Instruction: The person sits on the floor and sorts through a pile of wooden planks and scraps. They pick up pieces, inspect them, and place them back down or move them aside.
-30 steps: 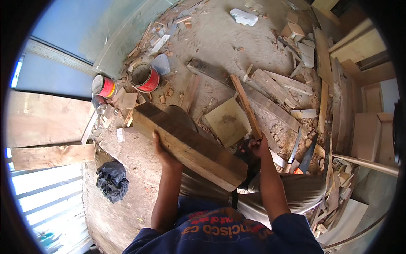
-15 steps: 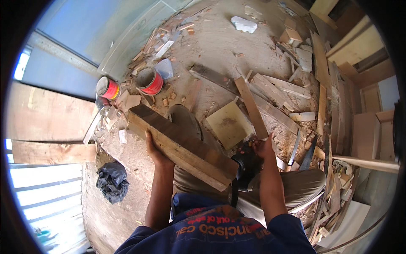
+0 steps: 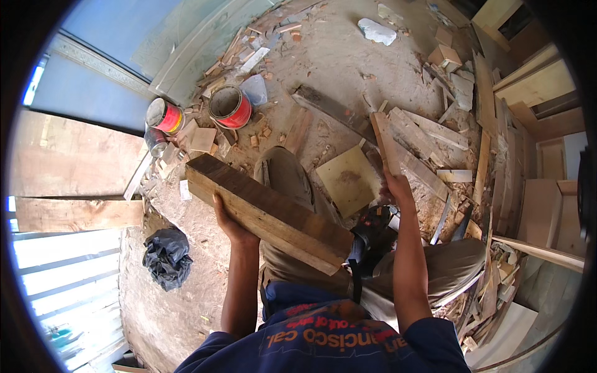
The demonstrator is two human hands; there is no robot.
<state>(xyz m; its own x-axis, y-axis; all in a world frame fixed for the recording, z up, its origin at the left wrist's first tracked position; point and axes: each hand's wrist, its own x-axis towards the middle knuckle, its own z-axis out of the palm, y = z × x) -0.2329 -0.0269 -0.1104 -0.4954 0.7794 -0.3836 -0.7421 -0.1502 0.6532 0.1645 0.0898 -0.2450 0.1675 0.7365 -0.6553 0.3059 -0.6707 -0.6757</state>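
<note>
Head view, and the left hand (image 3: 237, 229) has its fingers clamped on a thick wooden beam (image 3: 273, 212), slanting over the lap (image 3: 287, 266)! The right hand's (image 3: 397, 189) fingers clutch a narrow wooden strip (image 3: 385, 142), near a pale square board (image 3: 346, 181).

Square tan wooden board (image 3: 348, 180) on the brown dirt floor (image 3: 311, 56); all places taken from it. Left and nearer: thick brown rectangular timber block (image 3: 267, 214), in left hand (image 3: 235, 227). Just right: narrow flat light-brown wooden strip (image 3: 385, 144), in right hand (image 3: 397, 189). Beyond, slanting past its right: long grey-brown wooden beam (image 3: 326, 110). Left, beyond: open red cylindrical tin (image 3: 238, 117); farther left: red-and-yellow cylindrical tin (image 3: 171, 119). Far left, nearer: crumpled black plastic bag (image 3: 168, 258).
</note>
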